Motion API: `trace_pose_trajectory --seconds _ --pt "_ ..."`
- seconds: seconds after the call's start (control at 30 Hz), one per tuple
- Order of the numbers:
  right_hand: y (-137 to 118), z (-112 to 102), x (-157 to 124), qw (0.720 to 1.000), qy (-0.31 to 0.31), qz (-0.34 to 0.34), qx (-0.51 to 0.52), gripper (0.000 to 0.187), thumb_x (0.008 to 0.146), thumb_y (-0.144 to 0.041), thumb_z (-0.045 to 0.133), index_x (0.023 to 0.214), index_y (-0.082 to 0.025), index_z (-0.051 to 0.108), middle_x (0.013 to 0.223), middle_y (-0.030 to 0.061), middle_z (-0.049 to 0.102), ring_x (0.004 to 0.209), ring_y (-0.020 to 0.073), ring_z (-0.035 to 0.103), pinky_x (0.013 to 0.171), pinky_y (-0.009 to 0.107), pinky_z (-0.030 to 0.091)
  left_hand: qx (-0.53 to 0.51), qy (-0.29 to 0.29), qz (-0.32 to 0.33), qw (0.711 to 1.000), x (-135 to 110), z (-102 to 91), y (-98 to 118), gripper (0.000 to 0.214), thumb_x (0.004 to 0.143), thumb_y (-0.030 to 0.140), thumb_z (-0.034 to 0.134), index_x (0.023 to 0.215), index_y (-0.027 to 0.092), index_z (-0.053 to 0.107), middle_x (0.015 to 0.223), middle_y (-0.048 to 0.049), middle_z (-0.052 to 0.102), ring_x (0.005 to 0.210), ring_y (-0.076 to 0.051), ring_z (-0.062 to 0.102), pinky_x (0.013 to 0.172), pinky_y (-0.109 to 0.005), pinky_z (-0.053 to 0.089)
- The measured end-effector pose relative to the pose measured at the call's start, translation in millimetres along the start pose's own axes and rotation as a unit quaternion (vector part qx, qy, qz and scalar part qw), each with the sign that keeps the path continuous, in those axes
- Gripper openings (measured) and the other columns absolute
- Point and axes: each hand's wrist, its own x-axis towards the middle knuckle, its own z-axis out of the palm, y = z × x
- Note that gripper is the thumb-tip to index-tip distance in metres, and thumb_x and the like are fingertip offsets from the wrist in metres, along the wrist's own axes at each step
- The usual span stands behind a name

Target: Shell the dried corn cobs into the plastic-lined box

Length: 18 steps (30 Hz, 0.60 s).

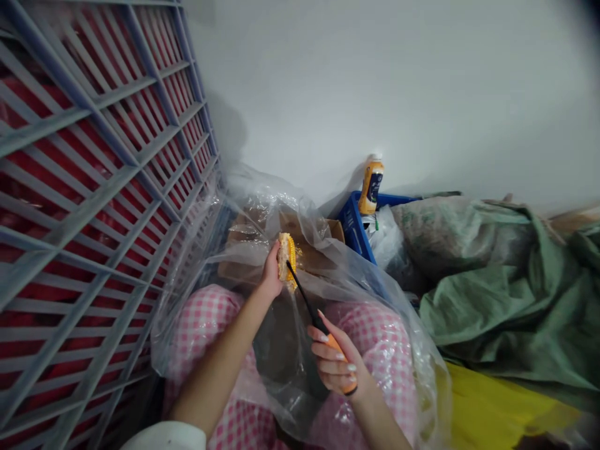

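My left hand is closed around a corn cob, held upright over a clear plastic sheet that covers my lap. The cob is partly stripped of kernels on its left side. My right hand grips the orange handle of a thin black tool. The tool's tip touches the lower right side of the cob. Under the plastic show my pink-and-white checked trousers and a cardboard box.
A stack of grey-blue slatted crates with red contents rises close on the left. A blue crate holding an orange bottle stands behind. Green sacks and a yellow bag lie on the right. A white wall is behind.
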Motion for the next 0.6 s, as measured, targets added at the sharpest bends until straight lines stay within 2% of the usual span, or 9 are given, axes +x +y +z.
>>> trace_pose_trajectory --seconds 0.1,0.2,0.3,0.33,0.37,0.43,0.5,0.53,0.6 --pt "12 -9 -16 0.999 -0.028 -0.033 0.032 0.05 0.096 -0.057 0.01 0.077 -0.02 0.037 0.052 -0.0079 0.051 0.022 -0.0011 0.023 0.024 0.006 0.026 0.009 0.007 0.007 1.0 -5 4.5 5 0.035 0.085 0.046 0.051 0.092 0.014 0.066 0.056 -0.0024 0.063 0.044 -0.013 0.058 0.042 -0.021 0.044" --pt "22 -10 -29 0.996 -0.003 -0.093 0.018 0.048 0.097 -0.055 0.013 0.076 -0.02 0.038 0.047 -0.0102 0.047 0.02 -0.0008 0.02 0.024 0.007 0.026 0.014 0.005 0.008 1.0 -11 7.5 11 0.038 0.09 0.044 0.044 0.095 0.014 0.066 0.06 -0.0041 0.065 0.048 -0.014 0.061 0.043 -0.021 0.045" --pt "33 -2 -32 0.974 0.176 -0.089 -0.112 0.047 0.093 -0.062 0.025 0.073 -0.021 0.038 0.041 -0.0116 0.041 0.02 0.0019 0.02 0.023 0.011 0.025 0.002 -0.004 0.011 1.0 -15 8.0 15 0.038 0.09 0.045 0.043 0.096 0.015 0.065 0.063 -0.0043 0.066 0.053 -0.015 0.063 0.047 -0.023 0.048" --pt "38 2 -31 0.941 0.279 -0.077 -0.174 0.048 0.09 -0.066 0.03 0.073 -0.022 0.039 0.041 -0.0112 0.041 0.021 0.0032 0.023 0.024 0.013 0.026 -0.005 -0.007 0.009 1.0 -16 7.8 16 0.037 0.091 0.045 0.042 0.095 0.015 0.065 0.064 -0.0043 0.066 0.053 -0.015 0.064 0.048 -0.023 0.049" --pt "43 6 -29 0.888 0.389 -0.068 -0.236 0.05 0.086 -0.07 0.034 0.073 -0.022 0.04 0.041 -0.0103 0.041 0.023 0.0045 0.027 0.025 0.014 0.027 -0.014 -0.009 0.005 1.0 -17 7.4 17 0.037 0.091 0.045 0.041 0.093 0.015 0.064 0.064 -0.0044 0.066 0.054 -0.015 0.064 0.05 -0.025 0.05" --pt "53 13 -22 0.742 0.555 -0.075 -0.368 0.053 0.079 -0.075 0.042 0.073 -0.022 0.043 0.043 -0.0083 0.043 0.028 0.0071 0.036 0.027 0.017 0.029 -0.031 -0.008 -0.007 0.999 -16 6.3 17 0.039 0.092 0.044 0.039 0.09 0.015 0.063 0.063 -0.0049 0.065 0.054 -0.016 0.064 0.052 -0.027 0.052" --pt "61 17 -15 0.626 0.608 -0.098 -0.478 0.054 0.075 -0.076 0.046 0.072 -0.022 0.045 0.044 -0.0067 0.044 0.032 0.0096 0.041 0.03 0.02 0.031 -0.043 0.0 -0.019 0.999 -14 5.4 16 0.04 0.092 0.046 0.037 0.09 0.014 0.062 0.062 -0.0055 0.064 0.055 -0.017 0.064 0.052 -0.028 0.052" --pt "64 18 -12 0.591 0.608 -0.107 -0.518 0.054 0.075 -0.076 0.045 0.072 -0.023 0.046 0.045 -0.0061 0.044 0.034 0.0106 0.042 0.032 0.021 0.031 -0.047 0.006 -0.024 0.999 -13 5.0 15 0.042 0.091 0.047 0.036 0.09 0.014 0.062 0.062 -0.0058 0.064 0.056 -0.017 0.064 0.052 -0.028 0.052" --pt "67 19 -6 0.56 0.595 -0.111 -0.566 0.053 0.077 -0.076 0.043 0.071 -0.024 0.048 0.045 -0.005 0.043 0.036 0.0121 0.043 0.034 0.024 0.03 -0.056 0.026 -0.032 0.998 -10 4.6 13 0.045 0.092 0.05 0.033 0.09 0.014 0.061 0.062 -0.0064 0.063 0.059 -0.018 0.065 0.053 -0.028 0.052"
